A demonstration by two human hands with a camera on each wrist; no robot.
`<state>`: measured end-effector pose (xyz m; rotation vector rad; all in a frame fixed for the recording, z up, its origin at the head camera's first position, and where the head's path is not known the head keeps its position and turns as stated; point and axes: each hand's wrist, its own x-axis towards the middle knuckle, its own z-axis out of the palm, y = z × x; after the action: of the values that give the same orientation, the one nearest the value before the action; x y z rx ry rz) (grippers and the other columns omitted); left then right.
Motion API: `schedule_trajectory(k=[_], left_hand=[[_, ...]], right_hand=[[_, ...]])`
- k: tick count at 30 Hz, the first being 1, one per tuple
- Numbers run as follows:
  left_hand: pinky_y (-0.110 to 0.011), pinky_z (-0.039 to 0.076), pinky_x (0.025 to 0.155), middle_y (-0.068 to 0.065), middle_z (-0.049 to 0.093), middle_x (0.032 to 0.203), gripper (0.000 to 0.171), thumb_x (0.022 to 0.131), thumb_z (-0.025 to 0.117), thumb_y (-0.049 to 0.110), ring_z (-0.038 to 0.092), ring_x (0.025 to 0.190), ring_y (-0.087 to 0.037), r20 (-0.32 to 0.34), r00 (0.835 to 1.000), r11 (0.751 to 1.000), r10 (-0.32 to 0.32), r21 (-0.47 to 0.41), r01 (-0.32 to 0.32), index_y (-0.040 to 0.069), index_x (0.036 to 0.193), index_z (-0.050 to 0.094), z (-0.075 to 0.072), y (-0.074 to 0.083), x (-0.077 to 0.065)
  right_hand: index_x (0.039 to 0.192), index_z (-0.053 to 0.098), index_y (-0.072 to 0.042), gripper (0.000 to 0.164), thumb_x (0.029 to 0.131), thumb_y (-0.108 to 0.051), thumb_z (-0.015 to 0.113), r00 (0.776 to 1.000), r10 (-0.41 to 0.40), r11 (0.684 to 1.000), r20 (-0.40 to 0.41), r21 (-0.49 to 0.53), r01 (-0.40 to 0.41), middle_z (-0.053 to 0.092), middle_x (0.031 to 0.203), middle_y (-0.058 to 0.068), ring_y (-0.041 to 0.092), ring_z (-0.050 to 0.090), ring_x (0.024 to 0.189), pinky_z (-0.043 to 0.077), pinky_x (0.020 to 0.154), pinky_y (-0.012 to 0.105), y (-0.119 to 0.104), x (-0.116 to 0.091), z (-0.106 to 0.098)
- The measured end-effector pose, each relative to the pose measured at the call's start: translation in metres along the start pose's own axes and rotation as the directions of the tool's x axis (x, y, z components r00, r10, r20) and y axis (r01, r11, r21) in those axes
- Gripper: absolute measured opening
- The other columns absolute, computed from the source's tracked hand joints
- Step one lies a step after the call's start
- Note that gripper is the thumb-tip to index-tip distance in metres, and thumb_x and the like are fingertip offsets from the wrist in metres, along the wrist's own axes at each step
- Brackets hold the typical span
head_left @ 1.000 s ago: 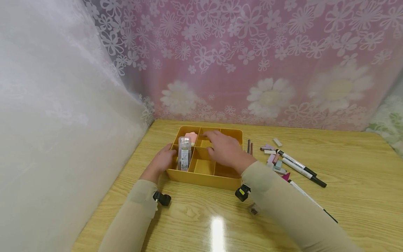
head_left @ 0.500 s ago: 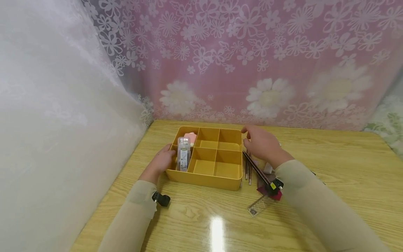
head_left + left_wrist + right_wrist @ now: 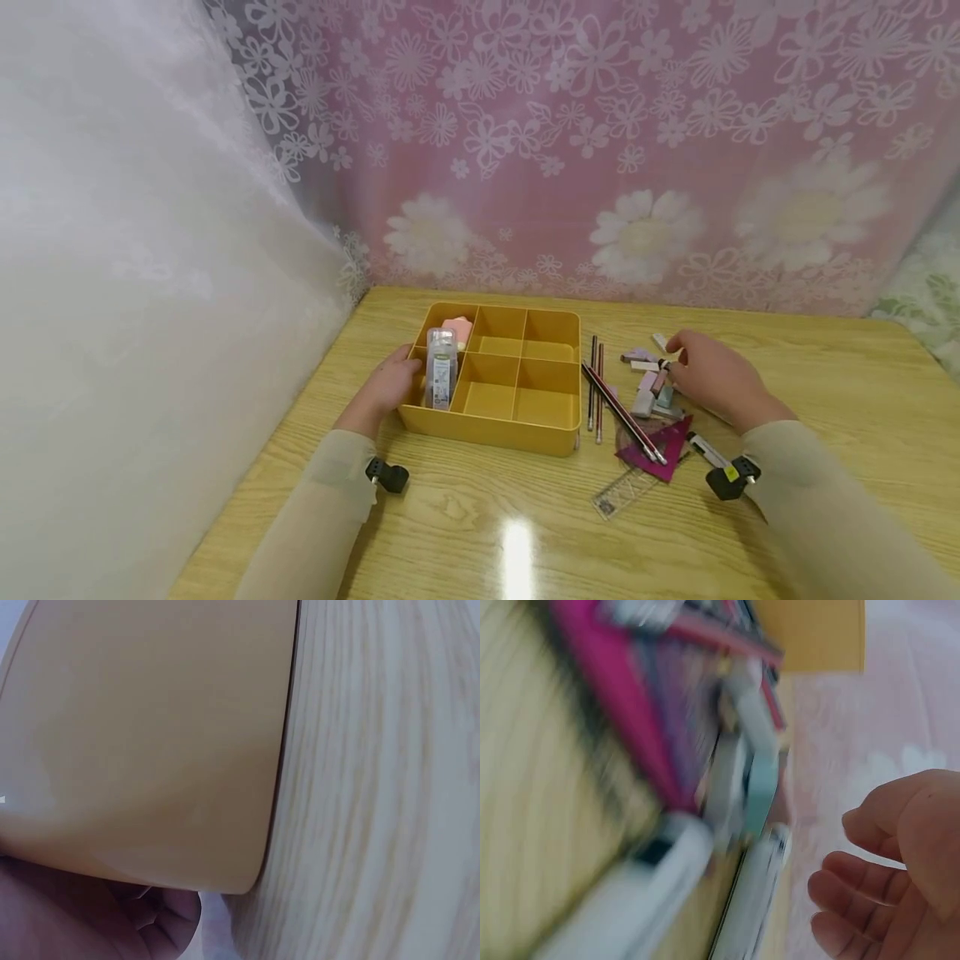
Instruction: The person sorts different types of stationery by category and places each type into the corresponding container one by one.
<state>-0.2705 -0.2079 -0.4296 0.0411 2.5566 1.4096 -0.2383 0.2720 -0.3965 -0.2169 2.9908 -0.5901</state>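
Note:
A yellow organizer box (image 3: pixel 487 429) with several compartments stands on the table. My left hand (image 3: pixel 388 385) grips its left wall, thumb over the rim; in the left wrist view, curled fingers (image 3: pixel 169 922) show by the box's corner. A clear plastic case with a label (image 3: pixel 441 375) leans in the front left compartment, and a pink item (image 3: pixel 457 330) lies behind it. My right hand (image 3: pixel 716 375), fingers loosely bent, hovers above the erasers (image 3: pixel 643 404) and markers. The right wrist view shows nothing in its fingers, with a teal eraser (image 3: pixel 761 791) and a white marker (image 3: pixel 754 892) nearby.
Several pencils (image 3: pixel 622 412) lie right of the box, some across a magenta set square (image 3: pixel 677 446). A clear ruler (image 3: pixel 618 493) sticks out below it. A floral curtain (image 3: pixel 562 167) hangs behind the table, and a white sheet (image 3: pixel 150 250) to the left.
My right hand has moved from over the box to the right, past the pencils, to the erasers and markers. The left hand stays on the box.

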Motion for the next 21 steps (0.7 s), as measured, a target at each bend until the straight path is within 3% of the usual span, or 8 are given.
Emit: schedule_trajectory(k=[10,21], left_hand=[[-0.056,0.026,0.116,-0.016,0.042,0.154,0.053,0.107,0.031,0.026,0.04,0.137,-0.035,-0.005,1.0,1.0,-0.012,-0.016,0.012,0.009,0.157,0.034,0.001,-0.001,-0.001],[-0.056,0.027,0.116,-0.017,0.041,0.154,0.053,0.107,0.03,0.026,0.04,0.137,-0.036,-0.007,1.0,1.0,-0.022,-0.004,0.022,0.007,0.157,0.033,0.001,0.002,-0.002]], right_hand=[[0.117,0.061,0.006,0.033,0.096,-0.018,0.055,0.992,0.073,0.997,0.105,-0.033,-0.07,0.062,0.112,0.029,0.042,0.062,0.095,0.051,0.071,0.053,0.068,-0.03,-0.004],[0.109,0.061,0.006,0.028,0.092,-0.016,0.062,0.978,0.071,0.997,0.198,-0.033,-0.066,0.065,0.103,0.023,0.032,0.062,0.085,0.051,0.071,0.052,0.079,-0.036,-0.012]])
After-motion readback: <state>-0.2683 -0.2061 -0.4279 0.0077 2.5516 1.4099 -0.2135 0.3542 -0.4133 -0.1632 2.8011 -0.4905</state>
